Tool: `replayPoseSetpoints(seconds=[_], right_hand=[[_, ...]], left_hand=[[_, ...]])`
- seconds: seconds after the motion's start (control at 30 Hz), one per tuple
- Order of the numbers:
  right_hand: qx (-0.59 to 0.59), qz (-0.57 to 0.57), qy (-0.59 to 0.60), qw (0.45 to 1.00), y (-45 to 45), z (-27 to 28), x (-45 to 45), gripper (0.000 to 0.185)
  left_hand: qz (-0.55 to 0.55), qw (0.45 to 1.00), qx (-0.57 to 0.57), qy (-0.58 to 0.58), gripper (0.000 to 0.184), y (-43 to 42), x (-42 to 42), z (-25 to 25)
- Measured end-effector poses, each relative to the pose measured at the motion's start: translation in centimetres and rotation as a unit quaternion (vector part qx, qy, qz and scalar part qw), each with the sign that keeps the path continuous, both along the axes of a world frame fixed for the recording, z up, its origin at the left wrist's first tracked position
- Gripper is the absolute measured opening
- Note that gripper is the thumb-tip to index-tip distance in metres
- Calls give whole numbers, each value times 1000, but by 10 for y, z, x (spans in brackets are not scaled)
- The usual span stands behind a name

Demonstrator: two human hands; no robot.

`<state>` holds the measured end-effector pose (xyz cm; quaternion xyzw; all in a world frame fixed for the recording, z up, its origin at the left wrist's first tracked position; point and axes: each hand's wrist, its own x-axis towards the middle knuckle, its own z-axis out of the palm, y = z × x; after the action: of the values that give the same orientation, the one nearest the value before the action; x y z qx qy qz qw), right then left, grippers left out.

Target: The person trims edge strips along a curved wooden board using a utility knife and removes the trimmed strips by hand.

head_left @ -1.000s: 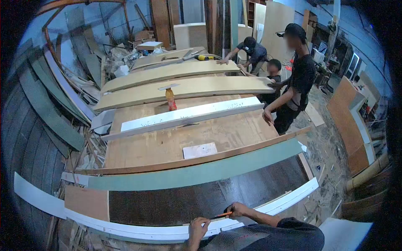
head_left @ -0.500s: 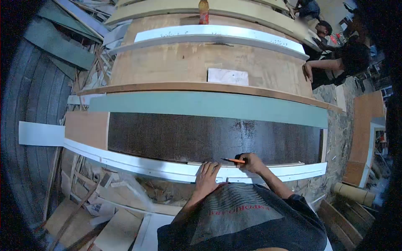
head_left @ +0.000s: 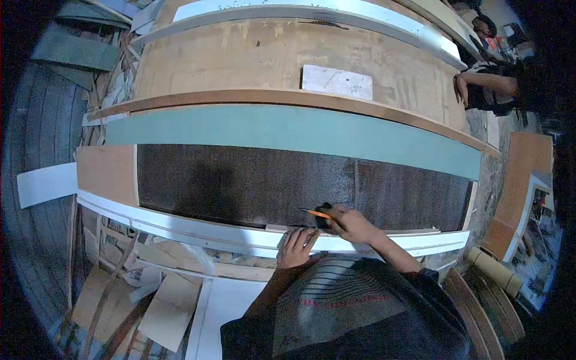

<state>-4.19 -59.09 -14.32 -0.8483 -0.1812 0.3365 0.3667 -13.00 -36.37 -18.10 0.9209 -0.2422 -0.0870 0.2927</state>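
Note:
My left hand (head_left: 296, 247) lies with its fingers stretched out on the white strip (head_left: 228, 239) along the near edge. In my right hand (head_left: 355, 228) is an orange pencil (head_left: 319, 213), its dark tip pointing left over the dark brown panel (head_left: 252, 180). A black object (head_left: 324, 219) shows at the same fingers; its kind I cannot make out. Between the panel and the white strip runs a thin pale strip (head_left: 414, 231), close to both hands.
Beyond the panel lie a pale green board (head_left: 288, 129) and a long wooden batten (head_left: 240, 97). A small white board (head_left: 337, 82) rests on the plywood (head_left: 204, 66). Offcuts (head_left: 171, 309) clutter the lower left. Another person's arm (head_left: 489, 83) leans at the far right.
My right hand has moved away from the white strip and slightly left, over the dark panel, with the pencil. My left hand stays on the strip. The view has tilted down.

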Motion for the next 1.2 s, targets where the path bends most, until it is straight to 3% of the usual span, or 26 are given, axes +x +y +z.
replayPoseSetpoints(seconds=[0.13, 0.2, 0.3, 0.43, 0.5, 0.73, 1.03, 1.1, 1.2], right_hand=[[46, 89, -37, 994, 44, -16, 25, 47], [11, 203, -63, 977, 63, -14, 35, 55], [-2, 258, -84, 963, 81, -23, 36, 55], [3, 254, -71, 964, 86, -29, 31, 54], [-23, 282, -87, 955, 86, -41, 22, 68], [-16, 273, -70, 959, 83, -40, 26, 70], [-4, 246, -102, 964, 83, -36, 25, 53], [-26, 272, -127, 953, 85, -33, 23, 34], [-27, 259, -134, 956, 93, -41, 13, 25]], left_hand=[[4, 998, 35, -60, 51, 2, -12, -23], [15, 996, 38, -74, 45, 3, -11, -21], [45, 996, 14, -70, 38, -1, -9, -14], [126, 988, -1, -87, 34, -11, -2, -1], [112, 990, -9, -86, 33, -7, 1, -3], [119, 991, -38, -40, 19, -2, 6, 0], [142, 989, -36, -28, 18, -5, 6, 4], [148, 985, -60, -57, 16, -3, 2, -2], [140, 983, -49, -109, 15, 1, -1, 2]])
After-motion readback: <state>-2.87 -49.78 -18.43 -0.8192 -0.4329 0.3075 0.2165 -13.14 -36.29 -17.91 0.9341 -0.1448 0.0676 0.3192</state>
